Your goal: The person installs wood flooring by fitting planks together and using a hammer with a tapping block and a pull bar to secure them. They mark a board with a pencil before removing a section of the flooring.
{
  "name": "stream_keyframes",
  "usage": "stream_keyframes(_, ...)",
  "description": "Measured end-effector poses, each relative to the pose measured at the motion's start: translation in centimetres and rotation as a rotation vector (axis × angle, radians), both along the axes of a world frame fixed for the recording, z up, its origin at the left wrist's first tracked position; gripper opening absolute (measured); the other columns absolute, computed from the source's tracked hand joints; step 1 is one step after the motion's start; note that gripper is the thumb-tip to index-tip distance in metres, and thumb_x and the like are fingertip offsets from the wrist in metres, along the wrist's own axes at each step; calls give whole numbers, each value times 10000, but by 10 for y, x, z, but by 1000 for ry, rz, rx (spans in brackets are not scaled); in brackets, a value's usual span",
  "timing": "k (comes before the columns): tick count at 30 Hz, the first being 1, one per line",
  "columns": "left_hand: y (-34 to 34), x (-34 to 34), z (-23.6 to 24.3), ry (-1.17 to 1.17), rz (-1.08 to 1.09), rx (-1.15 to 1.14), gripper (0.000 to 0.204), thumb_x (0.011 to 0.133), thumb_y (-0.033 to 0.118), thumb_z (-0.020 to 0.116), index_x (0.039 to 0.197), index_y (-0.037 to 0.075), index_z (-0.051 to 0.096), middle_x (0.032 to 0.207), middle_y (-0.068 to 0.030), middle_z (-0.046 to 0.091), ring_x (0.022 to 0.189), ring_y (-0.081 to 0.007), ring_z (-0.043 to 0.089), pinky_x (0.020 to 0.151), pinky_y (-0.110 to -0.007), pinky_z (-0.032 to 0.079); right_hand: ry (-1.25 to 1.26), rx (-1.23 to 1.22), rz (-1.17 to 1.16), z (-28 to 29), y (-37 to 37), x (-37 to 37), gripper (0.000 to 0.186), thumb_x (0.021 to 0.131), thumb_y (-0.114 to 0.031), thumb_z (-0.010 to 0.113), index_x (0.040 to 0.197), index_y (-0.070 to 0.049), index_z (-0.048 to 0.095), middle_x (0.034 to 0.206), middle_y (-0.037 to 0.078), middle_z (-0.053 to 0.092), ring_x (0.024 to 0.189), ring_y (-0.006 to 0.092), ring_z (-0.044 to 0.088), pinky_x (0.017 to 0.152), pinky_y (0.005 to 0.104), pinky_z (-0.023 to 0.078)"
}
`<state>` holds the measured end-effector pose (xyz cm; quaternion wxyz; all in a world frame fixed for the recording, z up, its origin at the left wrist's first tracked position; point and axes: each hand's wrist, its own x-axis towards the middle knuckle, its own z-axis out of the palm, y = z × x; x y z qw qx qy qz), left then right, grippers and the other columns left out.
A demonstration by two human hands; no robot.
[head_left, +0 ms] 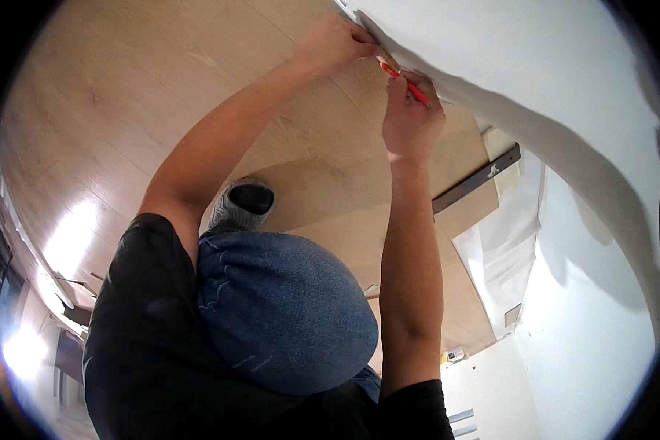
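My left hand (333, 45) is at the top of the view, at the base of the white wall (535, 51), fingers curled together on something I cannot make out. Just below and right of it, my right hand (412, 121) grips a red pencil (419, 94), its tip pointing up-left toward my left fingertips. A narrow brownish strip (387, 57) lies along the wall edge behind the pencil, partly hidden. Light wood-look flooring planks (125, 88) lie under both hands.
A dark straight bar (466, 183) lies at the plank edges to the right, beside white sheeting (495, 257). My grey shoe (231, 216) and jeans-covered knee (286, 308) are below my hands. A small yellow-and-white object (455, 356) sits at lower right. Assorted materials line the far left.
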<state>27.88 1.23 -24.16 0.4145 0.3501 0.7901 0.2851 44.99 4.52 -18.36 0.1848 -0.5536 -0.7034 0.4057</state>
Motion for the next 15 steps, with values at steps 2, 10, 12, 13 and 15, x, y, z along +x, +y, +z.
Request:
stream_keyframes(2, -1, 2, -10, 22, -30, 40, 399, 870, 461, 779, 1048, 106, 814, 903, -82, 780, 752, -187, 717, 704, -341, 565, -8, 50, 8, -1, 1, 5, 153, 948, -159, 668, 996, -36, 745, 806, 136, 750, 708, 196, 721, 672, 306, 545)
stream_keyframes(10, -1, 6, 1, 10, 17, 55, 271, 861, 375, 778, 1018, 159, 825, 912, -64, 783, 794, -216, 737, 768, -366, 586, 27, 44, 11, 4, -5, -4, 179, 962, -186, 671, 1029, -42, 754, 873, 120, 770, 764, 173, 730, 727, 297, 550)
stream_keyframes(12, -3, 4, 5, -17, -3, 60, 323, 865, 420, 779, 1038, 150, 822, 921, -57, 786, 789, -198, 732, 742, -358, 577, -45, -6, 14, 14, -4, -5, 204, 967, -200, 676, 1036, -18, 740, 881, 117, 763, 799, 162, 723, 754, 297, 546)
stream_keyframes(13, -3, 3, 6, -30, -12, 63, 350, 867, 443, 779, 1048, 146, 820, 925, -54, 787, 787, -188, 730, 729, -354, 573, -80, -31, 17, 17, -3, -5, 219, 969, -207, 678, 1040, -6, 733, 885, 116, 760, 816, 156, 719, 768, 296, 544)
stream_keyframes(15, 1, 6, 0, 22, -23, 13, 332, 864, 427, 774, 1034, 146, 822, 929, -55, 785, 796, -196, 730, 746, -352, 577, -40, -35, -7, 5, -2, 6, 213, 978, -204, 667, 1021, -2, 723, 869, 109, 760, 829, 150, 723, 774, 289, 545)
